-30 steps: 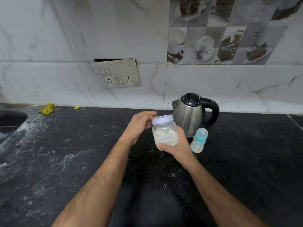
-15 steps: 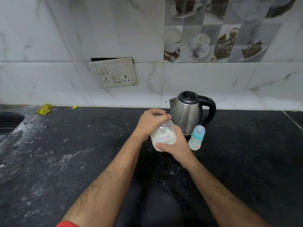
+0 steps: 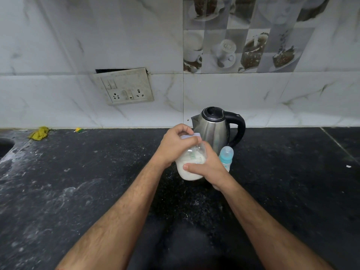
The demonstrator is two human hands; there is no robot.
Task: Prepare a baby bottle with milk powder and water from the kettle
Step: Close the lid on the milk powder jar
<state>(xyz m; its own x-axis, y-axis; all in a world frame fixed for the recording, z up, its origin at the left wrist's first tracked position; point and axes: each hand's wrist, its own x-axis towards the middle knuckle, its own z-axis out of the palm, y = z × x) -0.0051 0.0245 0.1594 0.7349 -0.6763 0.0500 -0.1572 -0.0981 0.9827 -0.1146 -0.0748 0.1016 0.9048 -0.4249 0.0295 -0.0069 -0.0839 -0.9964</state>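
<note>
Opening step — right hand point(image 3: 209, 169) grips the clear plastic milk-powder jar point(image 3: 190, 162) above the black table while left hand point(image 3: 175, 146) clasps its white lid point(image 3: 191, 135) — next, I'd guess, twist it off

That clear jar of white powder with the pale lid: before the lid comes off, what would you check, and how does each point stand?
1. Right hand grips the clear plastic jar of white powder: ok.
2. Left hand grips the pale lid: ok.
3. Jar upright: not ok, it tilts.
4. Lid already loose: cannot tell.
5. Blue-capped baby bottle stands near, on the black stone counter: ok.
6. Steel kettle with black handle within reach: ok.
</note>
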